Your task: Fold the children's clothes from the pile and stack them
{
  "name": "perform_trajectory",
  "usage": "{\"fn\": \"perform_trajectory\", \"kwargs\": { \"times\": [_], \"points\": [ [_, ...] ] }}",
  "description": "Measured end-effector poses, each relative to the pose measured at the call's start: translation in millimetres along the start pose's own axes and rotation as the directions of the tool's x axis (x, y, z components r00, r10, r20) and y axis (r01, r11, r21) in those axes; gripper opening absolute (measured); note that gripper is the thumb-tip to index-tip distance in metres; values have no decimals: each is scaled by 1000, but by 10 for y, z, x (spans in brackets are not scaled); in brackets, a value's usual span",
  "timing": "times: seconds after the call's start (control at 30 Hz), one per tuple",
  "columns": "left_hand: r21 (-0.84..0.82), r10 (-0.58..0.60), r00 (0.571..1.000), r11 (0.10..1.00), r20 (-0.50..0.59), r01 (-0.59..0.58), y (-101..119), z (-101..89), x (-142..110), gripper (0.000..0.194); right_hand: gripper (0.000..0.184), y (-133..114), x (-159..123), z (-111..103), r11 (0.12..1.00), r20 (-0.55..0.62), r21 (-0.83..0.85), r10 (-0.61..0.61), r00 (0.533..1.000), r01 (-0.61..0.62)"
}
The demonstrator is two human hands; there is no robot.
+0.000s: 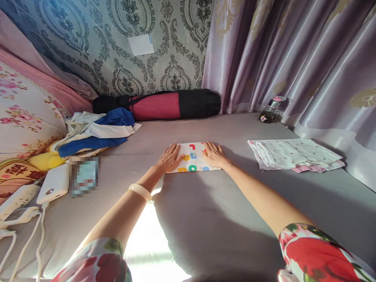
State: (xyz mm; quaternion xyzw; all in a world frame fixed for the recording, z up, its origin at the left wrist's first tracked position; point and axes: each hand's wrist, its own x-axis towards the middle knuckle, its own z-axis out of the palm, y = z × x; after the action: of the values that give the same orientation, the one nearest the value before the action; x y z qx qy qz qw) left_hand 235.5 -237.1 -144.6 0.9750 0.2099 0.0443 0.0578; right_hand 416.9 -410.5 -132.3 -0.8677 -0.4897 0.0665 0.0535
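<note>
folded cloth (192, 157) runs longways from left hand (169, 158) to right hand (215, 156), both flat on its ends, fingers slightly apart

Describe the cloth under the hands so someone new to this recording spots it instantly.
On the grey sheet, nearer than the long red-and-black roll, the left hand and right hand lie on a small folded cloth. It is white with bold red, yellow, blue and green shapes, unlike the faintly patterned stack of cloths to its right.
</note>
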Motion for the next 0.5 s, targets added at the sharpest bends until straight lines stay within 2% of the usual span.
{"fn": "perform_trajectory", "kwargs": {
  "times": [0.13,0.3,0.4,0.5],
  "points": [
    [10,-15,1000,1000,16,15,1,6,-1,68,59,-17,-50,102,1000,-126,-9,-14,992,13],
    [27,-23,999,999,33,22,48,-27,-12,68,59,-23,-62,97,1000,-125,-2,-14,992,14],
    [87,-40,998,995,-57,45,113,-72,-73,63,59,-17,-58,55,1000,-103,-3,-12,995,12],
    [114,-122,975,983,-187,145,186,-102,-177,58,59,-78,-53,14,1000,-73,-10,24,997,-25]
  ]
}}
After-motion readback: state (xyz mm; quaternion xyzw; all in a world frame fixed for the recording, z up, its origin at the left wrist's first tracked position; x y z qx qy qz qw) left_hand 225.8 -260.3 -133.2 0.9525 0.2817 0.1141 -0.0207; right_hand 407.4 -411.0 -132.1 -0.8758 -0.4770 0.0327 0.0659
